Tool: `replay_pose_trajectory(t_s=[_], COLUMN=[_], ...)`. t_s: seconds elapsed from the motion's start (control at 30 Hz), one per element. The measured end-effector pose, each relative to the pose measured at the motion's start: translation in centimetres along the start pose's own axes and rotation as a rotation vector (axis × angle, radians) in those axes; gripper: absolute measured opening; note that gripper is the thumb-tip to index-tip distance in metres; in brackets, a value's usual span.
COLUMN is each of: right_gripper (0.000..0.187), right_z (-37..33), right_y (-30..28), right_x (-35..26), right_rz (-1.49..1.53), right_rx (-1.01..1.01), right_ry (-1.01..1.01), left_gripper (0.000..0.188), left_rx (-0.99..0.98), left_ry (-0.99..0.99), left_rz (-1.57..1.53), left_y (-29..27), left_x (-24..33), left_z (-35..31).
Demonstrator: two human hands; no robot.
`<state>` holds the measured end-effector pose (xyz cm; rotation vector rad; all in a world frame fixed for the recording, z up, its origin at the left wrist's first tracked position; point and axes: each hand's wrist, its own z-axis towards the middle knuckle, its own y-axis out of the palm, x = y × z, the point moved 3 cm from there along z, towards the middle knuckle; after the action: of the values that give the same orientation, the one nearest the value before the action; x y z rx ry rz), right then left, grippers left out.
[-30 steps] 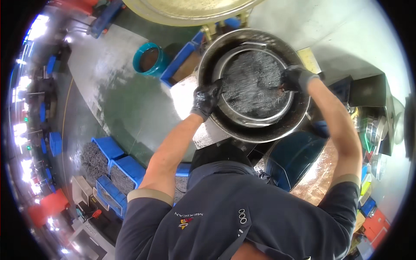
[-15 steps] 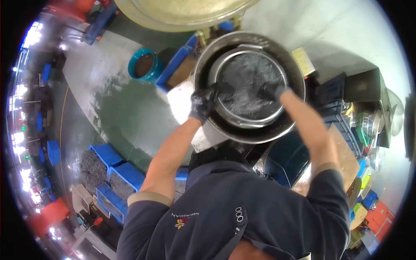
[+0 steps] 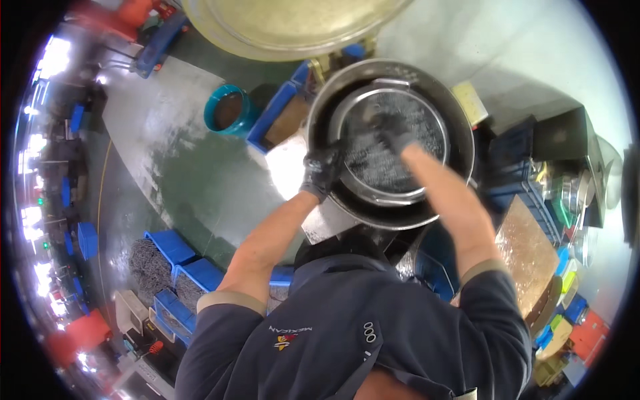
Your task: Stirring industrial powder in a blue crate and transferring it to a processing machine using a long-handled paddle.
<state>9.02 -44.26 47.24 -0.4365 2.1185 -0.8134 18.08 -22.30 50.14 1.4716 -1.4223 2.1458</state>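
Observation:
A round steel basket [image 3: 373,190] with handles at its far and near rim sits inside a larger round steel drum [image 3: 460,120]. Many small, shiny dark metal pieces [image 3: 407,170] fill it; they are too small to name. At the left rim of the basket, my left hand [image 3: 325,170] in a black glove is closed around the edge, its fingertips partly lost against the dark metal. My right hand [image 3: 395,133], gloved in black too, is over the middle of the pieces and touches them or nearly so; motion smears its fingers.
Beyond the drum stands a raised yellowish round lid [image 3: 293,30]. Left of it are a blue bin [image 3: 257,137] and a teal bucket [image 3: 217,110]. Blue crates [image 3: 170,247] with grey material lie near left. Dark blue crates [image 3: 523,190] and a brown board [image 3: 527,247] are right.
My right hand has swept left from the basket's right side to its middle, and the surface of the pieces looks different. My left hand stays at the left rim. The whole view has shifted slightly.

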Motion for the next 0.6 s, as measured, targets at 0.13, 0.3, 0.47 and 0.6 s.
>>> replay_pose_trajectory(t_s=[0.13, 0.3, 0.47, 0.6], right_gripper=[0.041, 0.047, 0.043, 0.045], right_z=[-3.2, -3.4, 2.2, -4.3], right_y=[3.4, 7.8, 10.6, 1.7], right_x=[-0.4, 6.6, 4.1, -1.1], right_rz=[-0.29, -0.317, -0.477, -0.464], right_rx=[0.102, -0.007, -0.002, -0.21], right_ry=[-0.068, -0.08, -0.036, 0.028], left_gripper=[0.043, 0.047, 0.047, 0.05], left_rx=[-0.05, -0.059, 0.019, -0.032], left_ry=[0.048, 0.081, 0.197, 0.116], left_rz=[0.126, 0.096, 0.195, 0.132], left_y=[-0.9, 0.4, 0.4, 0.5], left_x=[1.0, -1.9, -1.6, -3.4], left_z=[-0.2, 0.5, 1.1, 0.8])
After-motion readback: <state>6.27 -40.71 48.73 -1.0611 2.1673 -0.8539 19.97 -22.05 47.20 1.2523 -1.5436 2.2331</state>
